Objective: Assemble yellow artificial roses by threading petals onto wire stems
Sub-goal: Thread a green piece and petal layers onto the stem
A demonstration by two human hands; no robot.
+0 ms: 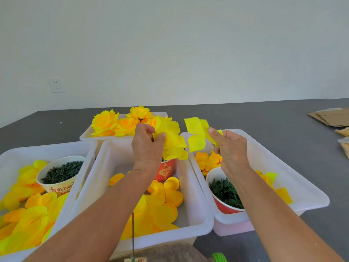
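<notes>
My left hand [148,146] pinches a stack of bright yellow petals [172,139] above the middle white bin [198,195]. My right hand [229,148] pinches a separate yellow petal piece [196,133] just to the right of that stack, with a small gap between the two. A thin dark wire stem [133,237] stands upright near the bottom edge, below my left forearm. Loose yellow-orange petals [162,205] lie in the middle bin.
Finished yellow roses [113,123] fill a far tray. The left bin [11,154] holds petals and a paper cup of dark green parts [62,172]. The right bin [302,188] holds orange petals and a red cup of green pieces [225,193]. Cardboard [330,116] lies far right.
</notes>
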